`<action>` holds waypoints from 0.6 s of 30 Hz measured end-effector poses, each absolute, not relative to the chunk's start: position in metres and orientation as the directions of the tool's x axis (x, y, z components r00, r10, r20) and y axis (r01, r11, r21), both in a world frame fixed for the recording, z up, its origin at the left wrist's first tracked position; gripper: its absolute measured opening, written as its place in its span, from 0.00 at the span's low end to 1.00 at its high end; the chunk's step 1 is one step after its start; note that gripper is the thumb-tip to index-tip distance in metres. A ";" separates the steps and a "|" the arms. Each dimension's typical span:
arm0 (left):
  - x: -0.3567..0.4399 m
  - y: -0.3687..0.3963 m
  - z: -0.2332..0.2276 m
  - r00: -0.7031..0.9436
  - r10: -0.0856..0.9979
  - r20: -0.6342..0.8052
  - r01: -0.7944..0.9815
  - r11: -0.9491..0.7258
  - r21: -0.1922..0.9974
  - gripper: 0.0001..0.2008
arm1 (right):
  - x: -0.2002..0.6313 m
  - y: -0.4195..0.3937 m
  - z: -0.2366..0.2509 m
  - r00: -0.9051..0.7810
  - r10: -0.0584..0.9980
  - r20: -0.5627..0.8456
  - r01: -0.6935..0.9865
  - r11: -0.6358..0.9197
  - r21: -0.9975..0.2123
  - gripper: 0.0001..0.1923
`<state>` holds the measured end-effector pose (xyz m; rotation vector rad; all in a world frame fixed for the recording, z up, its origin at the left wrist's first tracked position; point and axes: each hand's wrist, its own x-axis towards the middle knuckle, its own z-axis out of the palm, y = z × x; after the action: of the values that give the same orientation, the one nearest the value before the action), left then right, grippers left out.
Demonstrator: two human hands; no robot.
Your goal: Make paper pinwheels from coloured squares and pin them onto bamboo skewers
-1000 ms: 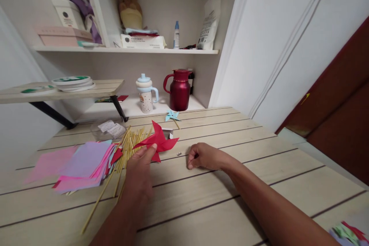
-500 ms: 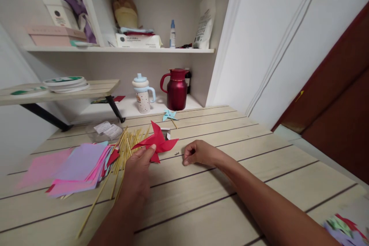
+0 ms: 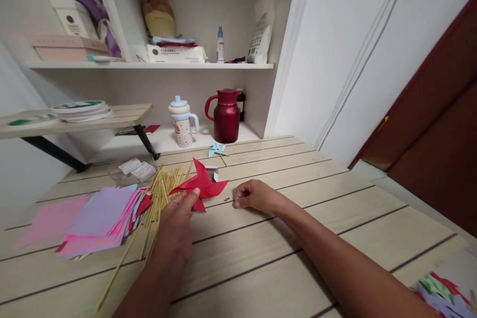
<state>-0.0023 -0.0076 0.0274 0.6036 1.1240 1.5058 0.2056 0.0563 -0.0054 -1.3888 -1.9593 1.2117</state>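
Soft light, faint shadows, edges seemingly stretched

Wood-plank tabletop [image 3: 238, 252], yellow sticks [image 3: 159, 199], stacked coloured paper [image 3: 102, 212], light-blue pinwheel [image 3: 216, 149], tiny pale pieces [image 3: 226, 198]

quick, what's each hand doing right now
Left hand: closed on the red pinwheel.
Right hand: fingers curled; whether it holds anything cannot be told.

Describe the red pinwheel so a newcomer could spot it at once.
On the table, find the yellow sticks; the left hand is beside them. It holds the red pinwheel. Unlike the blue pinwheel lying farther back, it is red and in a hand.
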 end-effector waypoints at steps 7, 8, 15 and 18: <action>-0.001 -0.008 0.029 -0.278 0.936 -0.216 -0.468 0.064 0.881 0.12 | 0.204 0.050 0.010 -0.360 0.920 -0.158 0.625 0.112 -0.773 0.08; -0.001 -0.008 0.029 -0.281 0.935 -0.218 -0.466 0.066 0.882 0.13 | 0.204 0.050 0.011 -0.363 0.917 -0.164 0.637 0.116 -0.762 0.08; 0.000 -0.008 0.029 -0.285 0.932 -0.225 -0.464 0.072 0.883 0.13 | 0.202 0.052 0.014 -0.383 0.905 -0.185 0.695 0.150 -0.703 0.11; 0.000 -0.008 0.030 -0.281 0.936 -0.213 -0.450 0.068 0.891 0.12 | 0.202 0.053 0.012 -0.386 0.904 -0.183 0.684 0.147 -0.715 0.11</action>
<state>0.0003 -0.0079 0.0302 0.5925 1.1540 1.5069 0.2024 0.0533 0.0116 -1.5380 -2.1382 1.0799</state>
